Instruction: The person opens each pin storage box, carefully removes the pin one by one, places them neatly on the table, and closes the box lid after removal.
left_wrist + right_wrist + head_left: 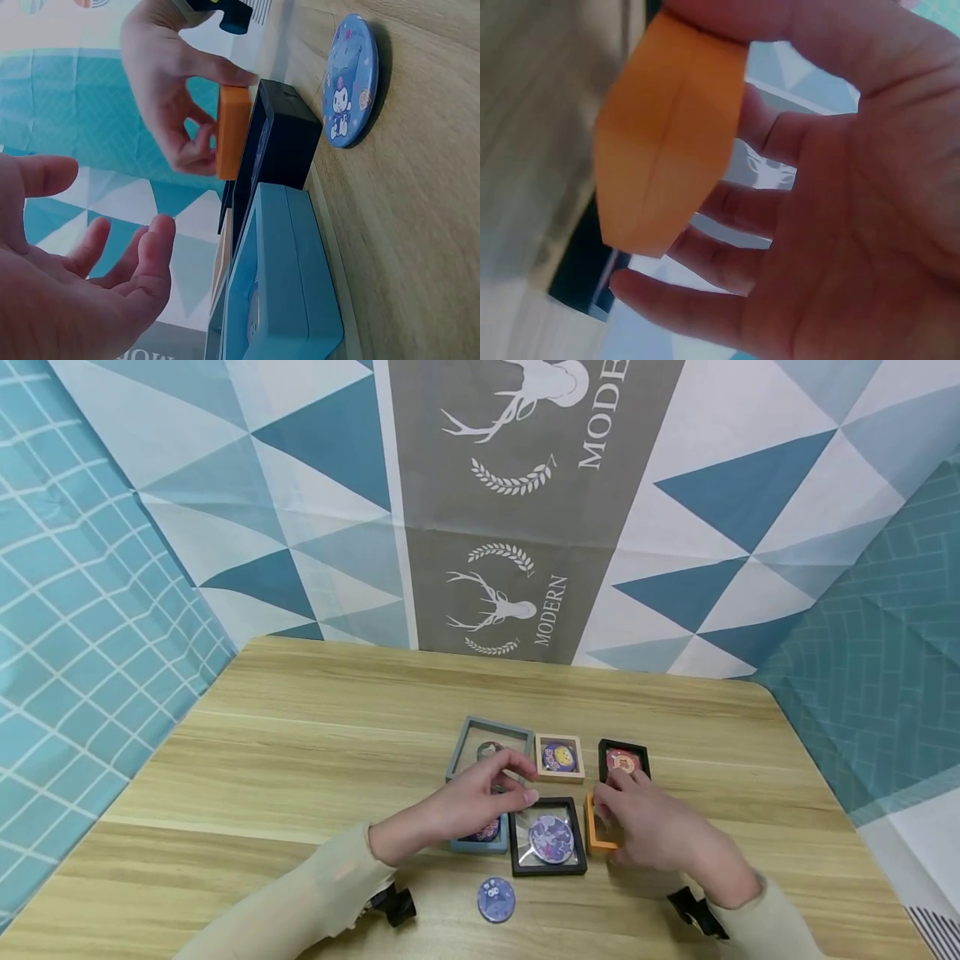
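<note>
My right hand (660,827) holds a small orange display frame (667,142), its thumb at one edge and fingers at the opposite side. My left hand (476,793) hovers with loosely bent fingers and holds nothing, above a light blue frame (296,277) and beside a large black frame (550,870). Inside the black frame sits a round purple badge (551,839) with a cartoon print. A loose blue-purple round badge (496,899) with a cartoon figure lies on the table in front of the frames. The blue frame's badge is partly hidden under my left hand.
Behind the hands lie a grey-blue frame (498,724), a cream frame (558,778) with a yellow-and-purple badge, and a small black frame (624,745) with a red badge. The wooden table (337,693) meets patterned cloth at its back and sides.
</note>
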Available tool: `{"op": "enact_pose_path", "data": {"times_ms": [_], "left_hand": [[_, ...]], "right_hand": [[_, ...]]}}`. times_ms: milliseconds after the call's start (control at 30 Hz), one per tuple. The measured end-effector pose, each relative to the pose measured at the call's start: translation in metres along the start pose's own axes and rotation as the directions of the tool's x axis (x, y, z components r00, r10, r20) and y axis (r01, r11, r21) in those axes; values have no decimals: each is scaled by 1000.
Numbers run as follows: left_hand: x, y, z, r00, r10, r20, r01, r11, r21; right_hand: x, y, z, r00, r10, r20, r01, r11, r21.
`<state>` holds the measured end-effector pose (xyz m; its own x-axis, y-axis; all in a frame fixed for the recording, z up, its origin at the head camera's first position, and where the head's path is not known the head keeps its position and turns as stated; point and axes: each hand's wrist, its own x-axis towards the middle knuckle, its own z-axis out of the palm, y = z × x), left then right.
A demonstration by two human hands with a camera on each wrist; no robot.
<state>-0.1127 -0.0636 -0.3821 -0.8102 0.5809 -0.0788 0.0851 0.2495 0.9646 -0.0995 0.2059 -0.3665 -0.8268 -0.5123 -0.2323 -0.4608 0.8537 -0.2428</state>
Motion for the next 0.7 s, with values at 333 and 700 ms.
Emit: {"op": "enact_pose_path", "data": {"times_ms": [333, 700], "left_hand": [[0, -2, -3, 999, -4, 42, 3, 1000, 14], [-1, -3, -5, 998, -20, 57, 20, 1000, 5]], "right_hand": [[8, -2, 12, 998, 57, 22, -56, 997, -49], [6, -10, 7, 997, 60, 42, -58, 997, -46]]}}
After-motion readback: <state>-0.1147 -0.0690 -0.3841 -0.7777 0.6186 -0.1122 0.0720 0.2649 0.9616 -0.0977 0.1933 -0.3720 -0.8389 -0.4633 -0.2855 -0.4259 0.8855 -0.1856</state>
